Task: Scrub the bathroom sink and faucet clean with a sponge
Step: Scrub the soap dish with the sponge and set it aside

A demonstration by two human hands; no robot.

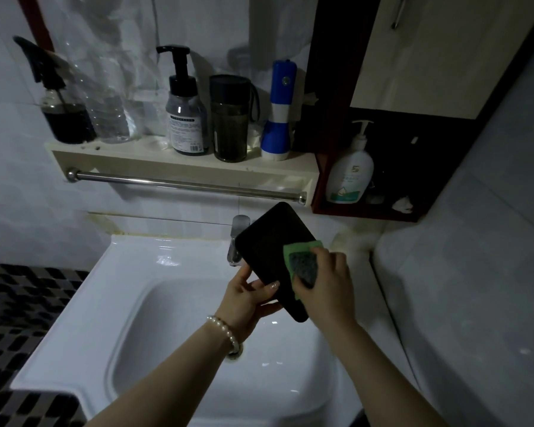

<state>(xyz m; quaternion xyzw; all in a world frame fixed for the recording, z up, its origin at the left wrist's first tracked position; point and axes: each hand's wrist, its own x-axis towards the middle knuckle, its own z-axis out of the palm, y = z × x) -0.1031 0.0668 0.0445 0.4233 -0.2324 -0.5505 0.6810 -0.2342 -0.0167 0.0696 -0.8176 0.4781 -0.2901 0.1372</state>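
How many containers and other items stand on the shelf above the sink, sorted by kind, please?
Spray bottle: 1
Clear plastic bottle: 1
Pump bottle: 1
Dark tumbler: 1
Blue and white flashlight: 1
Total on the shelf: 5

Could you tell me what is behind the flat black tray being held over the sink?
Behind the black tray stands the faucet; only its left part shows, the rest is covered. The left hand grips the tray; the right hand presses a sponge on it.
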